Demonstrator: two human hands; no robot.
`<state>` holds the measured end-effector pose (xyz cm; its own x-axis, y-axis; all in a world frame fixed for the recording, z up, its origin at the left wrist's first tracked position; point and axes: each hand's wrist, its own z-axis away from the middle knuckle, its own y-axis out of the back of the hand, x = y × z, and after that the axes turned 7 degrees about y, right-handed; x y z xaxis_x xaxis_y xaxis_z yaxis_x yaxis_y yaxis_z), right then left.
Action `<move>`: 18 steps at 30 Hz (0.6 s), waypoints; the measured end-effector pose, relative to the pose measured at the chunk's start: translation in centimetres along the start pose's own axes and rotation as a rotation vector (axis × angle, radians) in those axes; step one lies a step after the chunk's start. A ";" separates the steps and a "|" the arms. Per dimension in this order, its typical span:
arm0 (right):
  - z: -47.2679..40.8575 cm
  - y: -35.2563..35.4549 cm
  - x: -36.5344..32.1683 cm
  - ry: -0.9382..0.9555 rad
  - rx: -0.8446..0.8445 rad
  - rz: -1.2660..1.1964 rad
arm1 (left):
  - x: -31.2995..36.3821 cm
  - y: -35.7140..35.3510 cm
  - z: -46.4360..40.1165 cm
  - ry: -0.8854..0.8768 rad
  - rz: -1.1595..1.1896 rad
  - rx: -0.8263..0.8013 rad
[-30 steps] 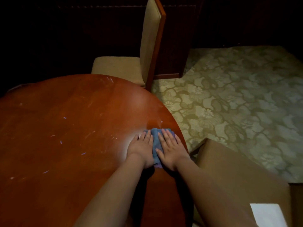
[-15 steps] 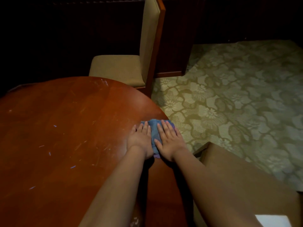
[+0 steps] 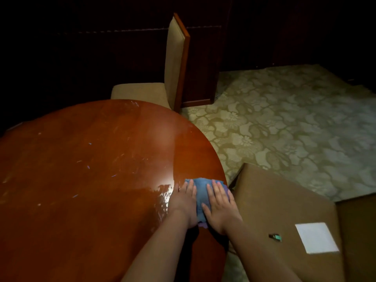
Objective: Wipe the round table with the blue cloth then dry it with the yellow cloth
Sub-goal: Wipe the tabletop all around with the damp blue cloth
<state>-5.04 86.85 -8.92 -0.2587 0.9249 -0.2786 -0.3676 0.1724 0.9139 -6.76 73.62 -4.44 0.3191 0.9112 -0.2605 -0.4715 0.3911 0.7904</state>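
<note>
The blue cloth (image 3: pixel 200 192) lies bunched on the round reddish wooden table (image 3: pixel 91 169), close to its right edge. My left hand (image 3: pixel 184 204) and my right hand (image 3: pixel 218 206) press flat on it side by side, fingers straight and pointing away from me. A wet, shiny streak (image 3: pixel 163 197) glistens on the wood just left of my left hand. Small specks are scattered over the table's middle and left. No yellow cloth is in view.
A chair with a beige seat and tall back (image 3: pixel 175 64) stands at the table's far side. A brown cardboard box (image 3: pixel 284 210) sits right of the table, with a white label (image 3: pixel 316 238) and a small dark object (image 3: pixel 275 237) on it. Floral carpet (image 3: pixel 295 123) covers the floor.
Both hands have slid the blue cloth back toward me along the table's right edge, after pushing it outward. A wet streak now shows beside my left hand.
</note>
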 end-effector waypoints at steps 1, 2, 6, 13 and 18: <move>1.3 -0.4 -0.5 -0.005 0.012 -0.006 | 0.4 -0.6 1.1 -0.011 -0.003 0.005; 2.4 -0.9 -0.9 -0.015 0.009 0.001 | 0.7 -1.2 2.1 -0.020 -0.006 0.011; 5.6 -2.7 -2.9 -0.065 0.004 0.044 | 1.2 -3.4 5.3 -0.026 -0.038 0.022; 6.8 -6.7 -6.9 -0.017 0.006 0.074 | -1.2 -7.8 10.1 0.036 -0.019 0.000; 6.6 -4.6 -12.0 0.056 -0.057 0.118 | -4.3 -9.9 11.6 0.106 0.038 -0.048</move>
<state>5.66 77.22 -7.81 -0.3519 0.9170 -0.1877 -0.3818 0.0425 0.9233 6.08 64.34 -4.73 0.2132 0.9329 -0.2902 -0.5207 0.3598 0.7742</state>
